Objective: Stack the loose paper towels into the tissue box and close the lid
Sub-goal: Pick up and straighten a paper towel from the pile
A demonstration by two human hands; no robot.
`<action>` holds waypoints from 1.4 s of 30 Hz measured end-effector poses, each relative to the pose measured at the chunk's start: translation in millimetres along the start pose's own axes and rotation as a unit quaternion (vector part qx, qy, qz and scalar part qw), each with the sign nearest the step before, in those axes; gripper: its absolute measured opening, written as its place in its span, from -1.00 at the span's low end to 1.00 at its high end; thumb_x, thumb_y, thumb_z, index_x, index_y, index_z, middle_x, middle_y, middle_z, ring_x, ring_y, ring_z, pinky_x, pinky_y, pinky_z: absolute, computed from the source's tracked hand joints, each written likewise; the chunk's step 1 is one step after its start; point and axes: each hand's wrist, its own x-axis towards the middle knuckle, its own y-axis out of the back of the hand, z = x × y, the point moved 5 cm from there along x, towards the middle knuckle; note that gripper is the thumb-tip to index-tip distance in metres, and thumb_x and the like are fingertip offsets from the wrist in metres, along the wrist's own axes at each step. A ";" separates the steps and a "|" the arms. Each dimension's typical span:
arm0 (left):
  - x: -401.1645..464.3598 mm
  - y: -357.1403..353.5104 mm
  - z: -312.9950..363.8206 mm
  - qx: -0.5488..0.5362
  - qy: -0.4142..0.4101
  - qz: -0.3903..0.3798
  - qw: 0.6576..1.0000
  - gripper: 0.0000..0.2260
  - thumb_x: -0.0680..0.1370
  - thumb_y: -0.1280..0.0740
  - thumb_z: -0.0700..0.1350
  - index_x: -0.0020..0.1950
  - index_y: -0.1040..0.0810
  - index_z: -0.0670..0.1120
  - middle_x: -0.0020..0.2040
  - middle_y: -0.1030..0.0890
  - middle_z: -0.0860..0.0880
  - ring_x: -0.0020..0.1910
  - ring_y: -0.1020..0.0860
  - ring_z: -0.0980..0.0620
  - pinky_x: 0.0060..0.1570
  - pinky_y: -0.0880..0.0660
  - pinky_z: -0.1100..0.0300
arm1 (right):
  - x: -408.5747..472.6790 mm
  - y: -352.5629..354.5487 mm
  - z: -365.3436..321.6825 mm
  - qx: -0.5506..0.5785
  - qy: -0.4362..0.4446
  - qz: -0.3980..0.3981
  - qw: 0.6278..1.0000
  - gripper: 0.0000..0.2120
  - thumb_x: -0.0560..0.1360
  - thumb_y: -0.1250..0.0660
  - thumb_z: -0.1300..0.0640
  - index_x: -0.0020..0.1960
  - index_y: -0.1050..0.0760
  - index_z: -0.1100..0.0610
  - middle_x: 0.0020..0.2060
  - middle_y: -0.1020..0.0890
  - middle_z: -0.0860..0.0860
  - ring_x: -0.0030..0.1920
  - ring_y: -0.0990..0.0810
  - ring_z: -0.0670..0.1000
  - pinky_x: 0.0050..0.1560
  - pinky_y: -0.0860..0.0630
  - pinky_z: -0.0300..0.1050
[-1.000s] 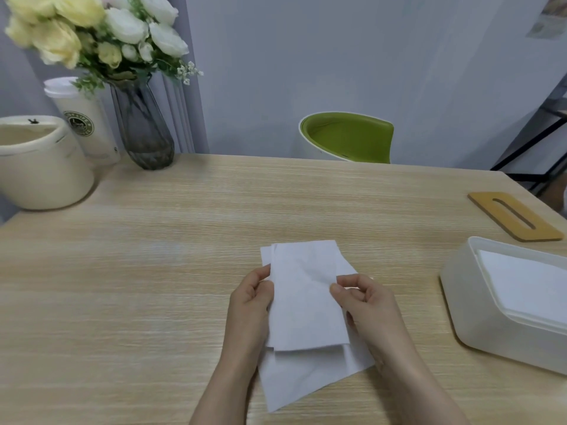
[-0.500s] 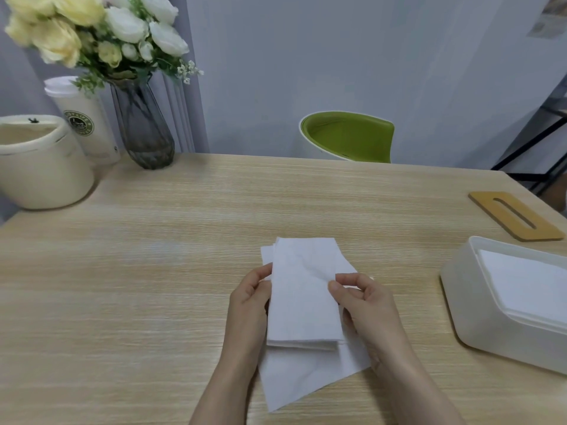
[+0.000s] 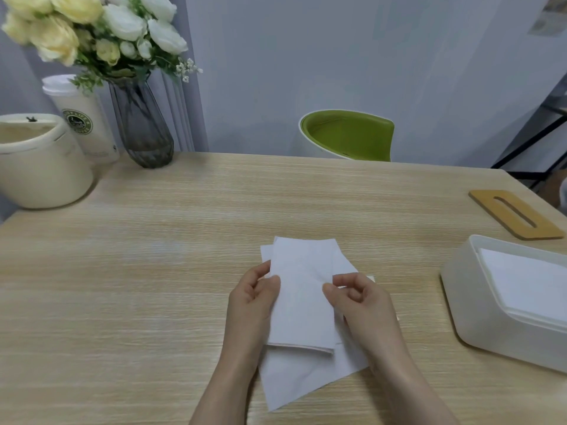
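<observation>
Near the middle of the desk's (image 3: 153,271) front edge, the left hand (image 3: 250,305) and right hand (image 3: 362,305) pinch a folded paper towel (image 3: 302,302) by its sides, fingers clamped on it. It seems lifted just above another loose sheet (image 3: 294,381) lying flat. The open tissue box (image 3: 478,302), towels inside, sits at the right edge; its wooden lid (image 3: 515,214) lies behind it.

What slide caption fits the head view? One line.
Both hands fold a white paper towel beside the open white tissue box.
</observation>
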 end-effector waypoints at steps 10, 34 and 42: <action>-1.2 -1.5 2.0 -0.036 0.010 -0.018 0.999 -0.80 0.49 -0.41 -0.17 0.09 -0.62 0.01 -0.16 -0.69 -0.08 -0.22 -0.63 0.00 -0.23 -0.55 0.13 | -8.6 -4.5 -3.3 0.042 -0.075 -0.108 0.990 -0.81 0.46 -0.43 0.13 0.05 -0.60 0.16 -0.24 -0.72 0.01 -0.25 -0.68 -0.06 -0.23 -0.46 -0.25; 2.0 22.5 8.2 0.046 -0.065 0.121 0.989 -0.80 0.58 -0.28 -0.26 -0.12 -0.63 -0.02 -0.26 -0.69 0.08 -0.32 -0.59 0.14 -0.31 -0.46 0.19 | 9.4 65.0 8.0 -0.296 0.021 0.003 0.955 -0.67 0.39 -0.44 -0.05 0.11 -0.46 -0.10 0.03 -0.49 -0.23 0.00 -0.50 -0.22 -0.02 -0.44 -0.15; 0.6 20.0 8.7 0.053 -0.061 0.113 0.990 -0.80 0.58 -0.28 -0.26 -0.13 -0.62 -0.02 -0.27 -0.69 0.08 -0.34 -0.59 0.15 -0.31 -0.46 0.19 | 14.3 59.9 -0.2 -0.377 -0.036 -0.005 0.925 -0.59 0.33 -0.44 -0.10 0.11 -0.40 -0.05 -0.07 -0.53 -0.21 -0.08 -0.52 -0.10 -0.24 -0.35 -0.15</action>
